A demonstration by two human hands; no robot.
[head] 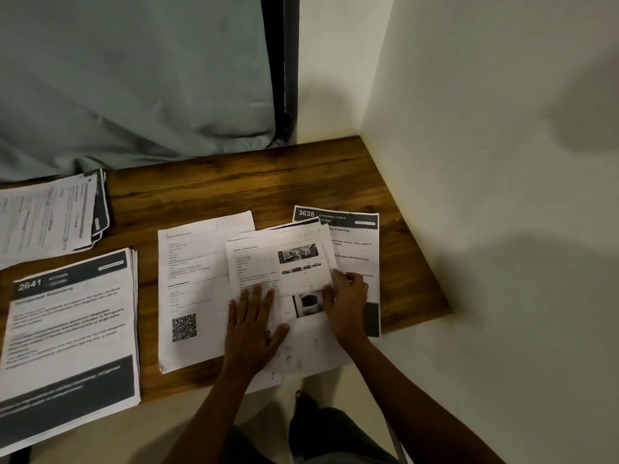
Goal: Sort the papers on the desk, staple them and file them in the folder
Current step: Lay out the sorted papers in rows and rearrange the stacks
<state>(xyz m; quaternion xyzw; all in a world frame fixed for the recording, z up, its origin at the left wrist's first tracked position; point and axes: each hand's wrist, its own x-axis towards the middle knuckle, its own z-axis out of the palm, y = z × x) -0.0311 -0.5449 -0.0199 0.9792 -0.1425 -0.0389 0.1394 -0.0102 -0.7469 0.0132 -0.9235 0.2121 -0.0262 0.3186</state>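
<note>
- Wooden bench [301,182]: loose papers [197,262] fan toward its right front corner.
- Your left hand [251,326], fingers [256,296] flat, pins the top sheet [264,262] steady.
- Your right hand [348,303] pinches its edge, probably to lift.

Desk [268,182]: brown wood-grain top, set into room corner. Right wall [469,95]: plain cream, touching desk edge, soft broad shadows across it. Back wall [328,61]: narrow cream strip. Curtain [134,78]: grey-green cloth, hem resting on desk rear. Dark vertical frame [284,61] beside curtain. Floor [167,426]: pale. Light: dim, warm.
</note>
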